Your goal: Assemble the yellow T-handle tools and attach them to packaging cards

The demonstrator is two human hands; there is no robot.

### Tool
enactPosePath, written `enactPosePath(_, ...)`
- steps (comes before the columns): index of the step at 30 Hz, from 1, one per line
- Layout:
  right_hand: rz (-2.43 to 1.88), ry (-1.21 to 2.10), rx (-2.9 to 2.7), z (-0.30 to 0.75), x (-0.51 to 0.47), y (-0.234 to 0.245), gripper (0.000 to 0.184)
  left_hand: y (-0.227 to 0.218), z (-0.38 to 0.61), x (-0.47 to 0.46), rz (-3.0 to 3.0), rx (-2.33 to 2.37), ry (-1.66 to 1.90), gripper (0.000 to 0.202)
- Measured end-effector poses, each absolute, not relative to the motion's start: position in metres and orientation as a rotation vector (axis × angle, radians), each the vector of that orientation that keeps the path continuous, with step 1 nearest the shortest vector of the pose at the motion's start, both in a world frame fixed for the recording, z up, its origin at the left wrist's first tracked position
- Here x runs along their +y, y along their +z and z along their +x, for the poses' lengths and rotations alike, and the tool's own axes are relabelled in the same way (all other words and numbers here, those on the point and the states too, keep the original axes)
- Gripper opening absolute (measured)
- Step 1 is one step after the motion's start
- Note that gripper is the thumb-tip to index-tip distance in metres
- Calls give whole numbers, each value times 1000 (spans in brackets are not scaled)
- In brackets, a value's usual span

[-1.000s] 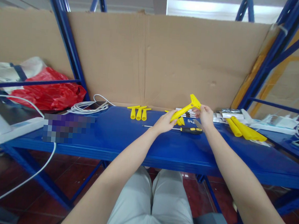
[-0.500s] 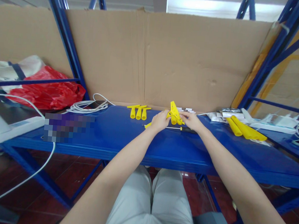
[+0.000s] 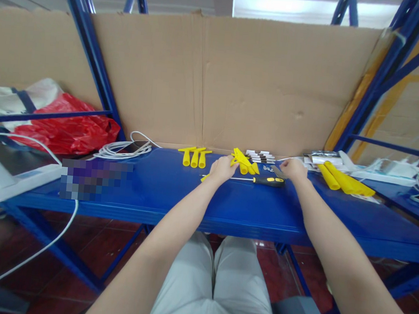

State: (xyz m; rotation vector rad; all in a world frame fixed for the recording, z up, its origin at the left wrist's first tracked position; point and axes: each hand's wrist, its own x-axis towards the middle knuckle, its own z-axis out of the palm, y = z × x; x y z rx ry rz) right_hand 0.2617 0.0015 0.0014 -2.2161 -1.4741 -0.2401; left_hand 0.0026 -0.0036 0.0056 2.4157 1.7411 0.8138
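My left hand (image 3: 223, 168) is closed round a yellow plastic scraper (image 3: 239, 158) and holds it low on the blue shelf (image 3: 177, 193). The scraper's head lies against a small heap of other yellow scrapers (image 3: 248, 168). My right hand (image 3: 294, 169) rests on the shelf farther right, apart from the scraper. Its fingers curl down with the tips hidden, right beside a small grey blade (image 3: 277, 171). A black and yellow screwdriver (image 3: 268, 181) lies between the two hands, just in front of them.
Three yellow handles (image 3: 194, 157) stand at the back left of the hands, and small dark packets (image 3: 261, 156) lie behind the heap. Longer yellow pieces (image 3: 343, 181) lie to the right, a white cable coil (image 3: 123, 149) and a red bag (image 3: 66, 129) to the left. A cardboard wall (image 3: 237, 82) backs the shelf.
The scraper came down from its raised position to the shelf by the yellow heap. My right hand let go of it and moved right to the grey blade.
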Motion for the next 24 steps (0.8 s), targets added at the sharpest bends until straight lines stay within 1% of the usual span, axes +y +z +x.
enactPosePath(4,-2369,-184,-1451,280,10,-11,28,5,2,-4,2364,1768,791,37)
enactPosePath(7,-2397,-148,-1484,287,19,-18,32,5,2,-3,2335,1769,768,36)
enactPosePath(12,-2352,-172,-1555,291,26,-23,32,5,2,-3,2313,1768,755,36)
enactPosePath(18,-2382,-81,-1473,284,20,-18,31,5,3,-3,2352,1767,737,36)
enactPosePath(24,-2347,1,-1381,278,16,-15,26,5,3,-4,2334,1769,738,36)
